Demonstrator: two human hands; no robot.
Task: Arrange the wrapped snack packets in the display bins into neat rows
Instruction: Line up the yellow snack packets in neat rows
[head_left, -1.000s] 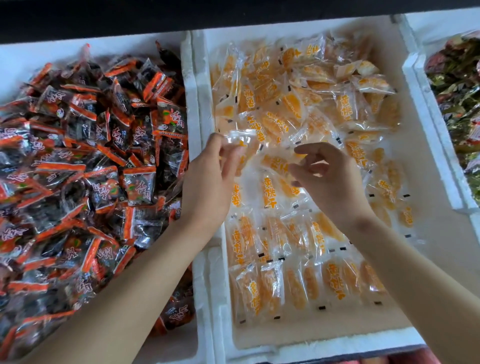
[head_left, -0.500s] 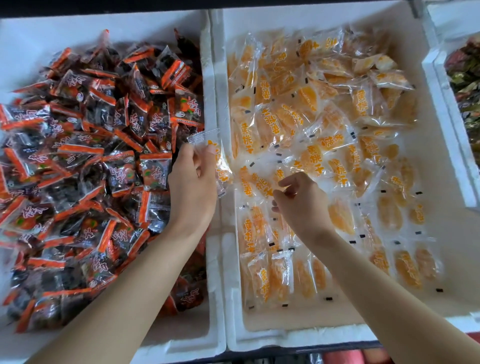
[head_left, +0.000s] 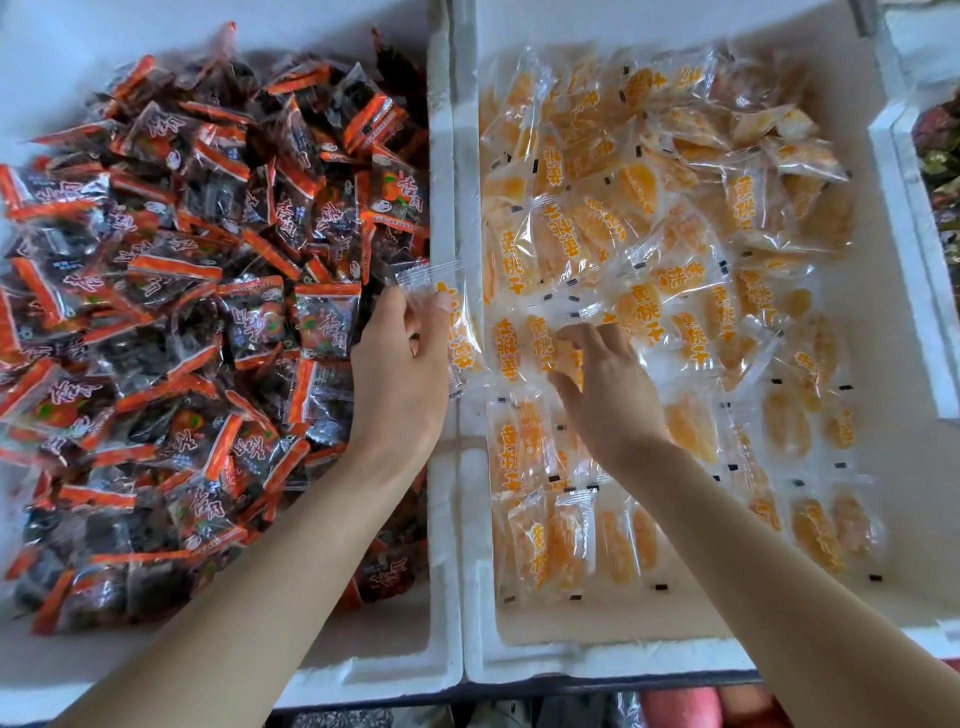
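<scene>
1. Left hand (head_left: 401, 379) is over the seam between the left bin (head_left: 363, 670) and the middle bin (head_left: 571, 660), back of the hand to the camera.
2. Its fingers and thumb are curled and pinch one clear packet (head_left: 460, 335) with orange print. The packet hangs upright, raised above the two bin walls.
3. Right hand (head_left: 608, 395) is inside the middle bin, palm down, wrist toward the near rim.
4. Right fingers (head_left: 584, 332) are bent, tips down on the yellow packets mid-bin. Can't tell whether they actually grip one or only press; tips are lost in wrapper glare.
5. Near rows (head_left: 545, 545): yellow packets lie side by side, lengthwise, in rough lines from the near rim up to the right hand.
6. Far pile (head_left: 623, 171): the same yellow packets, loose and overlapping at mixed angles, filling the far half of the middle bin.
7. The left bin is heaped with dark packets (head_left: 208, 312) with orange-red strips, unsorted.
8. Right bin (head_left: 904, 218) is only partly in view at the edge; dark, greenish wrapped items (head_left: 940, 156) are inside, too blurred to identify.
9. All three bins are white foam, their walls touching side by side.
</scene>
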